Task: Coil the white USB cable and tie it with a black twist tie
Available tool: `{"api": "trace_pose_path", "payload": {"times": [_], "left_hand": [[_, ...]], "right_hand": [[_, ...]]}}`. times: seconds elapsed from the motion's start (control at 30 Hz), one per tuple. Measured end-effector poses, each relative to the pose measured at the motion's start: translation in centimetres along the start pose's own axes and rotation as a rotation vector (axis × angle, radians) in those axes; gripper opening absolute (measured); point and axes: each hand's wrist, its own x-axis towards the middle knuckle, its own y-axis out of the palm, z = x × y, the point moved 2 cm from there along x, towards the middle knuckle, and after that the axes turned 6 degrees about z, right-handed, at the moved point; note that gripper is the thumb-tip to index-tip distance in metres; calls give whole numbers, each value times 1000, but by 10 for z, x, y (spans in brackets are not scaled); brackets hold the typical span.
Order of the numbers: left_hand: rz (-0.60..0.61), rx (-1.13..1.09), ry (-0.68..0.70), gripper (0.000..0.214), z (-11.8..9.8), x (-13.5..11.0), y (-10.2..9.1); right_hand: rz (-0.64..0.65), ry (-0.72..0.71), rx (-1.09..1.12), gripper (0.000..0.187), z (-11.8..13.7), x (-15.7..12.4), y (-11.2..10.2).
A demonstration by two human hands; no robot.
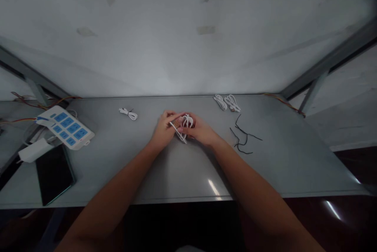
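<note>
Between both hands, over the middle of the table, is a white cable point(185, 136) gathered in loops. My left hand point(165, 127) is closed on its left side, with a straight piece of the cable sticking out by the fingers. My right hand point(200, 129) grips the loops from the right, thumb across them. The fingertips overlap around the cable, so its ends are partly hidden. Right of my hands lie several loose black ties point(244, 134). Farther back are two coiled white cables, one point(220, 102) beside the other point(232, 103). To the left rests a white cable bundle point(129, 114) with a black tie around it.
On the left stands a white power strip point(69, 126) with blue socket faces. Near it are a white adapter point(35, 150) and a dark tablet-like device point(55, 174) at the table's front edge. A pale wall point(165, 59) closes off the back of the grey table point(188, 181).
</note>
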Motion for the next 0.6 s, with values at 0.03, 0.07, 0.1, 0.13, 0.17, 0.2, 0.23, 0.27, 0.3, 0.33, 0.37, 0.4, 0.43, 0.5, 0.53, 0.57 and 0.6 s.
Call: {"api": "trace_pose_path", "payload": {"times": [0.03,0.07,0.1,0.13,0.17,0.2,0.23,0.27,0.3,0.33,0.37,0.4,0.43,0.5,0.53,0.57,0.6], "left_hand": [[11,-31,-10,36,1,0,0],[25,-60,-24,37,2,1,0],[36,-80,-43,38,4,2,0],[38,-86,-66,38,6,2,0],[30,-81,-88,37,8,3,0],[11,-70,-106,37,9,3,-1],[-14,-59,-124,37,11,3,-2],[-43,-54,-148,36,12,3,-3],[-65,-62,-187,34,13,3,-3],[-69,-89,-242,31,13,2,-4],[-51,-133,-319,30,13,1,-3],[-9,-196,-409,32,13,-1,-2],[57,-276,-498,37,11,-3,0],[233,-462,-644,51,5,-8,7],[323,-559,-689,56,0,-11,11],[406,-650,-717,59,-4,-13,15],[474,-733,-727,60,-9,-16,19]], "right_hand": [[11,3,20,50,1,0,0],[24,2,49,48,1,0,-1],[27,-2,80,46,2,-1,-3],[15,-7,107,45,3,-1,-5],[-5,-10,134,44,5,-2,-8],[-31,-11,165,43,6,-2,-10],[-58,-10,197,42,8,-3,-13],[-82,-11,230,41,9,-4,-16],[-99,-16,262,41,11,-5,-18],[-107,-25,294,40,13,-6,-19],[-108,-36,324,39,15,-6,-20],[-104,-46,349,38,17,-7,-20],[-92,-56,369,38,18,-8,-20],[-55,-79,402,38,20,-9,-18],[-33,-92,416,38,21,-10,-16],[-9,-105,429,38,21,-11,-14],[12,-113,437,37,22,-12,-12]]}}
